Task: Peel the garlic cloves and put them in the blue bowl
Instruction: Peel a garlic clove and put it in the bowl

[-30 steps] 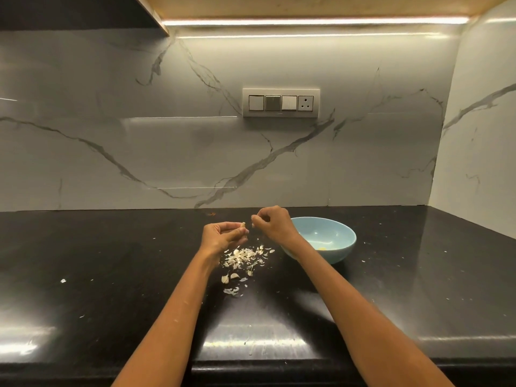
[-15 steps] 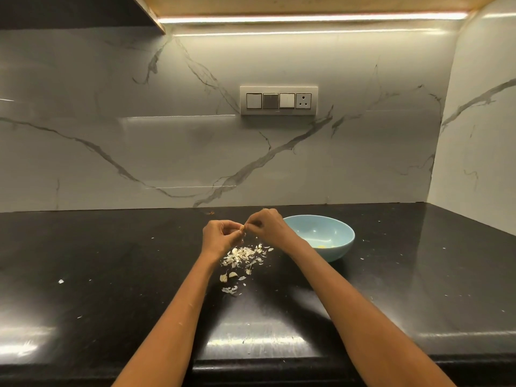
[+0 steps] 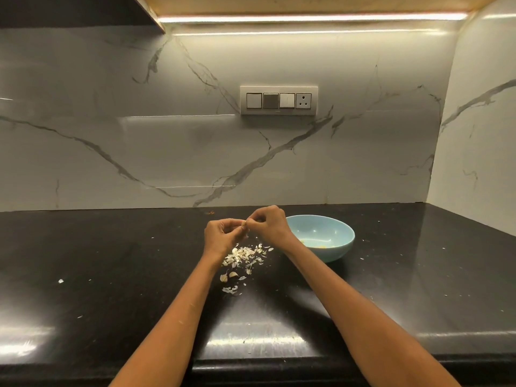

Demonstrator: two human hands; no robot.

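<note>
Both hands have drawn together since a second ago, when a small gap lay between them; now their fingertips meet over the peel pile. Left hand [image 3: 223, 236]: fingers curled, thumb and forefinger pinching a small pale garlic clove [image 3: 244, 227]. Right hand [image 3: 268, 226]: fingers curled too, its fingertips pinching at the same clove from the other side; whether they hold the skin or the flesh cannot be told, the clove is too small. Both hands are raised off the bench [image 3: 111, 275], just left of the blue bowl [image 3: 335, 247].

Blue bowl: upright on the black bench, the right wrist crossing in front of its left rim. A few yellowish bits [image 3: 321, 246] lie on its floor, too small to name with certainty.

Left of the bowl and under the hands: a scatter of white garlic peels [image 3: 243, 254] on the bench, trailing toward the near edge. Two loose pieces [image 3: 229, 275] at the near end of the scatter look plumper; peeled or not, cannot tell. Stray white flecks dot the bench farther left of the bowl.

Behind the bowl: a marble-veined wall carrying a switch plate [image 3: 278, 100] with three switches and one socket, a light strip [image 3: 307, 17] above.
</note>
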